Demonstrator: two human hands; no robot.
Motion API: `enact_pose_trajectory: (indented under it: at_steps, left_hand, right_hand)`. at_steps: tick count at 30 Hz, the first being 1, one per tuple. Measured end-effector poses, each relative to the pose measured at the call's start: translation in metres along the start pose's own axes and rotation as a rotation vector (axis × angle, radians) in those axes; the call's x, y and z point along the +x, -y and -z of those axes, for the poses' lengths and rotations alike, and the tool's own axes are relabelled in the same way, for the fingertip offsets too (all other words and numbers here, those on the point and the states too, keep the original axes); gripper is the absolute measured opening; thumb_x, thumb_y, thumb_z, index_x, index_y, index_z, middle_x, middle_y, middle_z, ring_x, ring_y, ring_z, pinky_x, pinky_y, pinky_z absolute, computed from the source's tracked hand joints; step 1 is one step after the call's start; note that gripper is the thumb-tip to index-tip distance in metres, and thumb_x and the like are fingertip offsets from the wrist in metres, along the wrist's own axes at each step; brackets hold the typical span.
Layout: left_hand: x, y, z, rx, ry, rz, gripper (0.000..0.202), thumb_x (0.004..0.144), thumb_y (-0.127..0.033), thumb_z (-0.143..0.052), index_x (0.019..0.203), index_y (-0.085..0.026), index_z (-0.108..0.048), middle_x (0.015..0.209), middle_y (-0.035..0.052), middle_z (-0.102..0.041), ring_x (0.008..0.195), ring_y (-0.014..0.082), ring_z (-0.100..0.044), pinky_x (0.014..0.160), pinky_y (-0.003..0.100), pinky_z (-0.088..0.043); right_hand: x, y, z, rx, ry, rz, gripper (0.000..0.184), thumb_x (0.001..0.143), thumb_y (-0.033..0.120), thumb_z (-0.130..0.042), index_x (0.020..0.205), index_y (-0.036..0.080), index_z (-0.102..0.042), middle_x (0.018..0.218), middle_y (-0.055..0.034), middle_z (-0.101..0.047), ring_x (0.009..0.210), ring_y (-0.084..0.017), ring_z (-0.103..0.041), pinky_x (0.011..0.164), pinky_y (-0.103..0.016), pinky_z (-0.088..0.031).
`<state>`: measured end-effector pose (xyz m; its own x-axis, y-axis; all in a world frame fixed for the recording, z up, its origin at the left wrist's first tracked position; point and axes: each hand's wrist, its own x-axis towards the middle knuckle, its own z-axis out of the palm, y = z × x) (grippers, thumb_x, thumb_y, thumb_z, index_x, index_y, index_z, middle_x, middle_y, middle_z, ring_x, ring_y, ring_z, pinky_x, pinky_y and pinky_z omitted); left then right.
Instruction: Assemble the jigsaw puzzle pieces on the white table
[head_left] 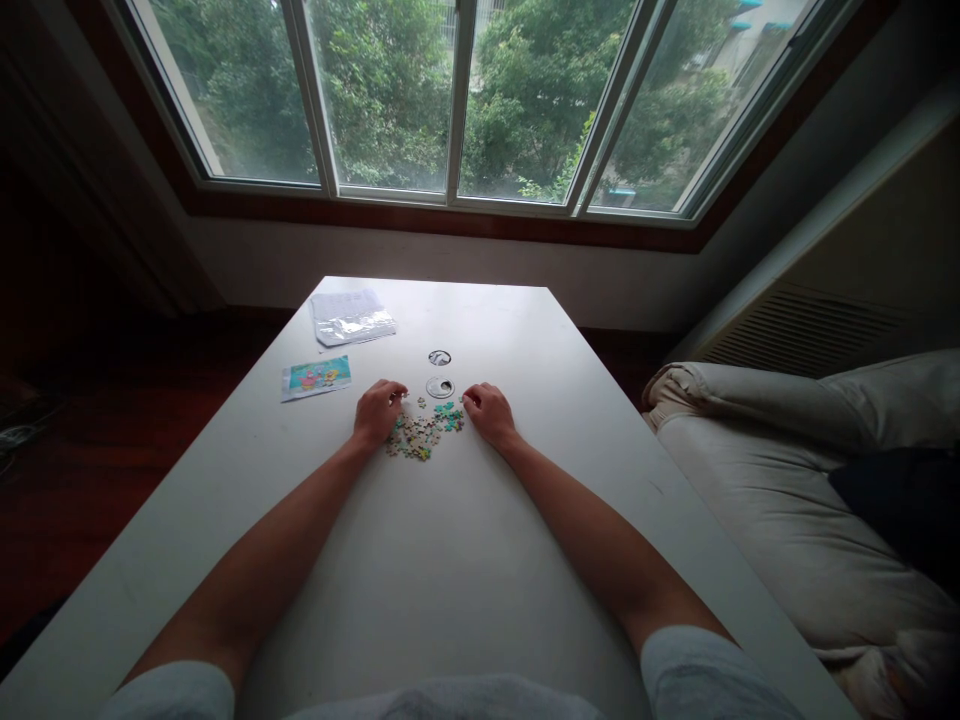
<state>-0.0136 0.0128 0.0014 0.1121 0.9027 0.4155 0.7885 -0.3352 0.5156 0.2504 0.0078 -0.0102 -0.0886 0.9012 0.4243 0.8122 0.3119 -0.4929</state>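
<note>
A loose pile of small jigsaw puzzle pieces (pixel 415 438), mostly pale and yellowish, lies on the white table (pixel 450 560). A cluster of teal pieces (pixel 449 417) is at its right side. My left hand (pixel 379 411) rests at the pile's left edge with its fingers curled closed; what is in them is too small to make out. At the pile's right, my right hand (pixel 490 412) is closed in a pinch, with a tiny puzzle piece (pixel 462 400) at its fingertips. Just beyond the pile is a round table fitting (pixel 439 387).
A second round fitting (pixel 439 357) sits farther back. To the left lie a colourful picture card (pixel 318 378) and a clear plastic bag (pixel 352 318) with paper. A sofa (pixel 765 480) stands along the right, and a window (pixel 450 100) is beyond the table.
</note>
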Motion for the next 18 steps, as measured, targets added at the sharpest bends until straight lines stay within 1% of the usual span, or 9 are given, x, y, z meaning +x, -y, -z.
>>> enact_pose_trajectory:
  at_steps: [4, 9, 12, 15, 18]
  left_hand:
    - [0.0012, 0.0046, 0.0020, 0.081, -0.033, 0.016, 0.023, 0.090, -0.016, -0.053, 0.098, -0.024, -0.072, 0.101, 0.0067, -0.070, 0.093, 0.0225, -0.063, 0.087, 0.036, -0.049]
    - [-0.0018, 0.0030, -0.0022, 0.087, 0.018, -0.016, 0.023, 0.090, -0.017, -0.055, 0.100, -0.026, -0.074, 0.101, 0.0063, -0.072, 0.096, 0.0246, -0.064, 0.088, 0.037, -0.049]
    - [-0.0026, 0.0024, -0.0050, 0.071, 0.035, -0.020, 0.025, 0.089, -0.016, -0.056, 0.101, -0.027, -0.074, 0.102, 0.0050, -0.074, 0.097, 0.0251, -0.065, 0.089, 0.038, -0.050]
    - [-0.0019, 0.0036, -0.0052, 0.053, 0.027, -0.007, 0.027, 0.088, -0.015, -0.056, 0.106, -0.026, -0.073, 0.106, 0.0043, -0.074, 0.094, 0.0237, -0.067, 0.089, 0.037, -0.051]
    - [0.0005, 0.0059, -0.0028, -0.003, -0.018, 0.046, 0.030, 0.087, -0.016, -0.056, 0.111, -0.025, -0.071, 0.113, 0.0047, -0.071, 0.086, 0.0194, -0.067, 0.088, 0.035, -0.051]
  right_hand:
    - [-0.0001, 0.0007, 0.0002, 0.031, 0.011, 0.025, 0.015, 0.093, 0.026, -0.058, 0.083, 0.022, -0.068, 0.081, -0.0030, -0.062, 0.080, -0.019, -0.055, 0.079, -0.031, -0.042]
    - [-0.0007, 0.0021, 0.0014, 0.069, 0.047, 0.059, 0.015, 0.093, 0.028, -0.059, 0.085, 0.021, -0.069, 0.084, -0.0030, -0.064, 0.079, -0.018, -0.054, 0.078, -0.030, -0.042]
    - [-0.0009, 0.0020, 0.0016, 0.070, 0.058, 0.061, 0.015, 0.094, 0.028, -0.059, 0.086, 0.021, -0.069, 0.085, -0.0030, -0.064, 0.080, -0.018, -0.055, 0.078, -0.029, -0.042]
    - [-0.0009, 0.0016, 0.0014, 0.070, 0.059, 0.068, 0.015, 0.094, 0.028, -0.058, 0.086, 0.021, -0.069, 0.085, -0.0029, -0.064, 0.081, -0.018, -0.055, 0.079, -0.029, -0.042]
    - [-0.0008, 0.0018, 0.0012, 0.071, 0.063, 0.067, 0.015, 0.095, 0.028, -0.058, 0.087, 0.021, -0.069, 0.086, -0.0031, -0.065, 0.082, -0.018, -0.055, 0.079, -0.029, -0.041]
